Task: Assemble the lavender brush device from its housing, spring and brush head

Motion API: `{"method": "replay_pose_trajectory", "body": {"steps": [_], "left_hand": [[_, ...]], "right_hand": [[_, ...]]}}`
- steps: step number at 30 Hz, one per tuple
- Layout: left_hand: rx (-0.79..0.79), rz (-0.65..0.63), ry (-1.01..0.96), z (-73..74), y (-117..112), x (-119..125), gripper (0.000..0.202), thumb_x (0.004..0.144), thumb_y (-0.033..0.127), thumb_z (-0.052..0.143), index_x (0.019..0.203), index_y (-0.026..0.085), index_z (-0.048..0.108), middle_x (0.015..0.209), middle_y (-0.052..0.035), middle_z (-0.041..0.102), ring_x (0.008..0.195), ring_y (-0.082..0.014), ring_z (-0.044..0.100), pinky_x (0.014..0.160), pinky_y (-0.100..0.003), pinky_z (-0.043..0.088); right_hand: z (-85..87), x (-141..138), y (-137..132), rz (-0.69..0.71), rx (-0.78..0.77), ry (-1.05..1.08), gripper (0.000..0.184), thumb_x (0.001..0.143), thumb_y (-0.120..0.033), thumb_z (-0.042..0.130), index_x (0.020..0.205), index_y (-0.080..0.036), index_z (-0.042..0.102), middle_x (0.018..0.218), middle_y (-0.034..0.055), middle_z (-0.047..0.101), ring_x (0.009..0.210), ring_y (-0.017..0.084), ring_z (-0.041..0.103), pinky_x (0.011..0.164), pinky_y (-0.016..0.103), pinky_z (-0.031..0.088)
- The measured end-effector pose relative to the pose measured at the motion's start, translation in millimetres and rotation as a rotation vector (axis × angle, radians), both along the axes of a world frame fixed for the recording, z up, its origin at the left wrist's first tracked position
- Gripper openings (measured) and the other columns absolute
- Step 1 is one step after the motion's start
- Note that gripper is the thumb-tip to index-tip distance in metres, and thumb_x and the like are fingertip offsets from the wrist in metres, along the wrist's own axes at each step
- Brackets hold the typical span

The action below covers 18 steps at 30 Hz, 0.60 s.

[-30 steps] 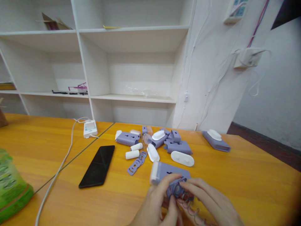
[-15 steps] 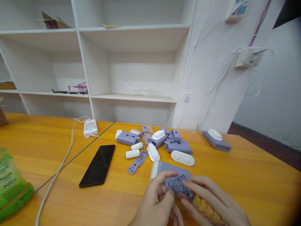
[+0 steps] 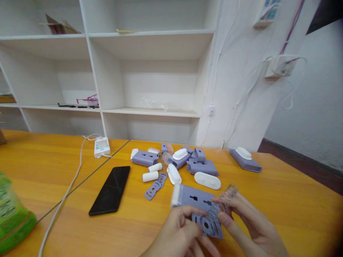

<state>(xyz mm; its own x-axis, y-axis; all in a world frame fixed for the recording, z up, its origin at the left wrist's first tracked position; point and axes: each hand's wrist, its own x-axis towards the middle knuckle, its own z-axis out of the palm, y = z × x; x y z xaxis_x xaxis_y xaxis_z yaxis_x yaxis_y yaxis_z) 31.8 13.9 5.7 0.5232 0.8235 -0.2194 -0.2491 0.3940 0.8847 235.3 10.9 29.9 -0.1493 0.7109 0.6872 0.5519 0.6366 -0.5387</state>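
My left hand [image 3: 184, 232] pinches a flat purple plastic plate [image 3: 218, 232] with a round hole and slots. In my right hand [image 3: 249, 221] is a thin metal coil spring [image 3: 230, 192], gripped between thumb and fingers. Its lower coils reach down to the plate; whether they are hooked onto it I cannot tell. Just behind both hands lies a purple housing [image 3: 194, 196] with two dark keyhole slots and a white roller-like end [image 3: 176, 195]. A similar purple slotted plate [image 3: 156, 186] rests on the table farther back.
Behind the hands lie several purple housings [image 3: 203, 166], white oval caps [image 3: 207, 180] and white cylinders [image 3: 150, 176]. To the left are a black phone [image 3: 109, 191], a white cable [image 3: 66, 191], a power strip [image 3: 102, 147] and a green container [image 3: 14, 214]. Another housing [image 3: 245, 160] sits far right.
My right hand has lifted and turned, bringing the spring up from below to above its fingers. The plate has tilted and lowered, uncovering the slots of the housing behind.
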Motion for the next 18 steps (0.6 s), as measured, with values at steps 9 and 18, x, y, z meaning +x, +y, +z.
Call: {"method": "replay_pose_trajectory", "body": {"steps": [9, 18], "left_hand": [[0.462, 0.051, 0.425, -23.9, -2, -3, 0.048, 0.093, 0.054, 0.059, 0.121, 0.014, 0.064, 0.059, 0.0009, 0.064, 0.041, -0.0099, 0.046, 0.041, -0.018, 0.029], [1.56, 0.295, 0.879, 21.3, 6, -31, 0.04, 0.083, 0.03, 0.079, 0.12, 0.021, 0.068, 0.123, -0.014, 0.072, 0.109, -0.0326, 0.067, 0.091, -0.047, 0.056]], "right_hand": [[23.2, 16, 2, 0.042, -0.027, 0.184, 0.048, 0.105, -0.053, 0.047, 0.068, -0.025, 0.061, 0.073, -0.0001, 0.062, 0.068, 0.015, 0.064, 0.062, 0.02, 0.053], [11.0, 52, 37, -0.252, -0.336, 0.07, 0.05, 0.096, -0.067, 0.054, 0.076, -0.022, 0.068, 0.077, 0.0034, 0.071, 0.076, 0.022, 0.069, 0.071, 0.03, 0.053]]}}
